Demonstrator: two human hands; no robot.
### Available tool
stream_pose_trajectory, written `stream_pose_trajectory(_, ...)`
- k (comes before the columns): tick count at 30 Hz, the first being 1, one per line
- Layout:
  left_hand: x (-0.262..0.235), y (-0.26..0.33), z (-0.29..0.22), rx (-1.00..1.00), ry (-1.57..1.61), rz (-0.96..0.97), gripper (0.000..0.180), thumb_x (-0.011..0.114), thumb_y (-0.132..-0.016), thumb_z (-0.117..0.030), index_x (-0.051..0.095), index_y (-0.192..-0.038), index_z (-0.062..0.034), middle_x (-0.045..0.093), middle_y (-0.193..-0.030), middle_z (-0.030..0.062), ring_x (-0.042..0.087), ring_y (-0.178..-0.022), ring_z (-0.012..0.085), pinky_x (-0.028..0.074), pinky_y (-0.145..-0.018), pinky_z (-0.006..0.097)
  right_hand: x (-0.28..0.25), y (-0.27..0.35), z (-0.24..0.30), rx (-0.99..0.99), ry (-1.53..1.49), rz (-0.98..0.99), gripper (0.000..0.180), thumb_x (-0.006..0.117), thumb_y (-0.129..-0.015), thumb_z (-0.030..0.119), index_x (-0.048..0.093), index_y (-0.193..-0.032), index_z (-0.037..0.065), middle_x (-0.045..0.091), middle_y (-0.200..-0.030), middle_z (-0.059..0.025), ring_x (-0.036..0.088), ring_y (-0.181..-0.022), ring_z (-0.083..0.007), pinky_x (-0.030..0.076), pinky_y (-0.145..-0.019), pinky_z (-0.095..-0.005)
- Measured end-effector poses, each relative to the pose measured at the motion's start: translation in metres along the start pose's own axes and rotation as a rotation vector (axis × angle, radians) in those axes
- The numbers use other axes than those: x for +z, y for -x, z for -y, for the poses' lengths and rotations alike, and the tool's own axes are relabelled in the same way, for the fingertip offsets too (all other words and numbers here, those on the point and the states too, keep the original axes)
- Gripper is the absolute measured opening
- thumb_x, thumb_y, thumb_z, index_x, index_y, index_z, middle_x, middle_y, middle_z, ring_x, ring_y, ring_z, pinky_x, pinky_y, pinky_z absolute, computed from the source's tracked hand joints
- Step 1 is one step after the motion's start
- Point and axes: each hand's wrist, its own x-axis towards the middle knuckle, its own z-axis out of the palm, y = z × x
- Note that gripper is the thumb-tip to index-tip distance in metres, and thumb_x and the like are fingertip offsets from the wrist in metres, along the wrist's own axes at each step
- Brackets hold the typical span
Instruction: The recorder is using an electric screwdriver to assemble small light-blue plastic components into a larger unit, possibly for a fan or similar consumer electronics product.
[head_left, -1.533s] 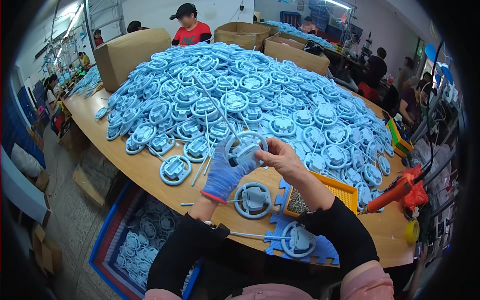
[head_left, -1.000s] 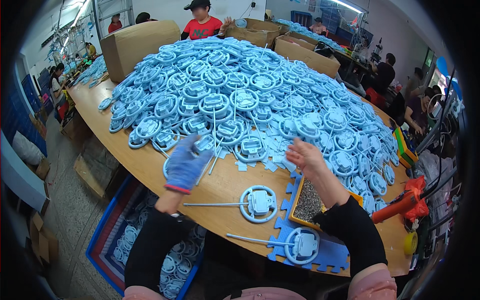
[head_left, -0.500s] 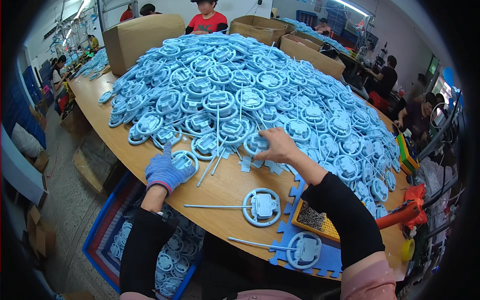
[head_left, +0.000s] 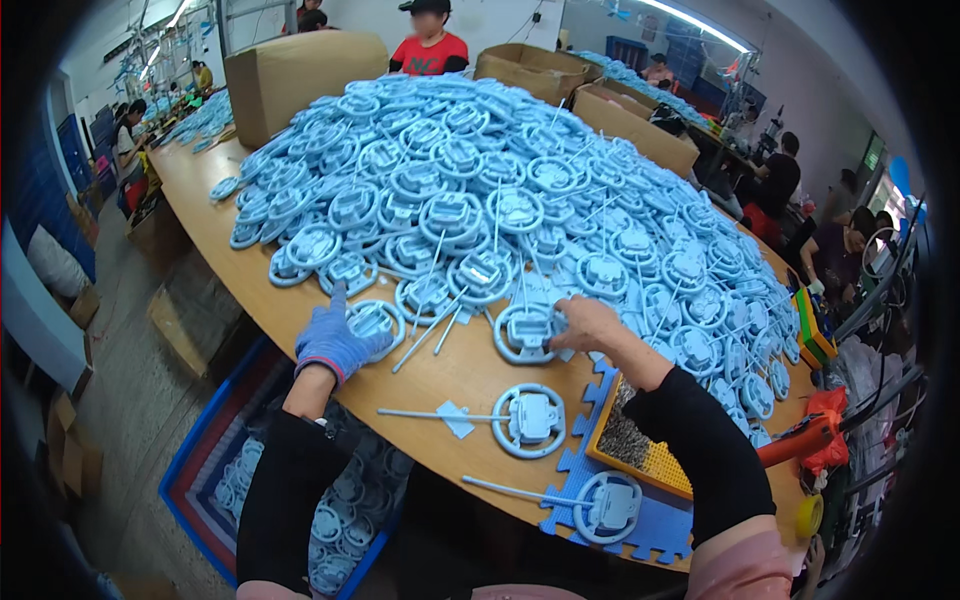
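My left hand (head_left: 335, 340), in a blue knit glove, rests on a light blue ring-shaped plastic part (head_left: 378, 320) at the near edge of a huge pile of the same parts (head_left: 480, 180). My bare right hand (head_left: 590, 325) grips another ring part (head_left: 523, 332) at the pile's front. Two finished ring parts with long thin rods lie nearer me: one (head_left: 530, 420) on the bare wood, one (head_left: 610, 505) on a blue foam mat (head_left: 650, 530).
A yellow tray of small screws (head_left: 640, 445) sits by my right forearm, an orange power screwdriver (head_left: 810, 440) beyond it. Cardboard boxes (head_left: 300, 70) stand behind the pile. A blue crate (head_left: 215, 490) of parts sits on the floor. Other people work around the table.
My left hand put a ring part down at the pile's edge and stays on it. My right hand reached into the pile and closed on another ring part.
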Motion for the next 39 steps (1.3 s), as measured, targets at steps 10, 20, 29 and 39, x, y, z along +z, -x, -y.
stream_pose_trajectory(10, 0.038, 0.115, -0.014, 0.655, 0.037, -0.278, 0.065, 0.076, -0.068, -0.046, 0.059, -0.117, -0.0070, 0.061, -0.101, 0.0136, 0.058, -0.091, 0.0319, 0.043, -0.081, 0.044, 0.006, 0.057, 0.126, -0.566, -0.159, 0.121, 0.031, 0.068, -0.077, 0.032, 0.067, -0.095, 0.007, 0.068, -0.090, -0.0143, 0.064, -0.086, -0.0341, 0.051, -0.075, -0.0431)
stream_pose_trajectory(20, 0.051, 0.153, 0.005, 0.799, 0.028, -0.206, 0.018, 0.070, -0.073, -0.029, 0.067, -0.082, -0.0141, 0.059, -0.073, 0.0051, 0.057, -0.076, 0.0264, 0.040, -0.071, 0.042, 0.010, 0.063, 0.147, -0.546, -0.076, 0.215, 0.043, 0.071, -0.075, 0.039, 0.066, -0.094, 0.002, 0.066, -0.091, -0.0187, 0.064, -0.086, -0.0359, 0.052, -0.074, -0.0440)
stream_pose_trajectory(29, 0.035, 0.090, 0.036, 0.586, 0.339, -0.533, 0.041, 0.076, -0.071, -0.029, 0.063, -0.103, -0.0072, 0.063, -0.093, 0.0120, 0.059, -0.090, 0.0308, 0.047, -0.080, 0.042, 0.024, 0.037, 0.142, -0.571, -0.334, 0.037, 0.028, 0.071, -0.074, 0.026, 0.060, -0.087, 0.005, 0.062, -0.091, -0.0178, 0.061, -0.082, -0.0377, 0.050, -0.073, -0.0429)
stream_pose_trajectory(39, 0.042, -0.008, 0.070, -0.016, 0.521, -0.276, 0.054, 0.061, -0.086, -0.030, 0.048, -0.133, -0.0066, 0.064, -0.103, 0.0165, 0.063, -0.092, 0.0283, 0.048, -0.085, 0.038, 0.003, -0.034, 0.211, -0.903, -0.445, -0.649, 0.008, 0.062, -0.080, 0.013, 0.056, -0.081, 0.009, 0.054, -0.083, -0.0056, 0.057, -0.085, -0.0258, 0.049, -0.067, -0.0373)
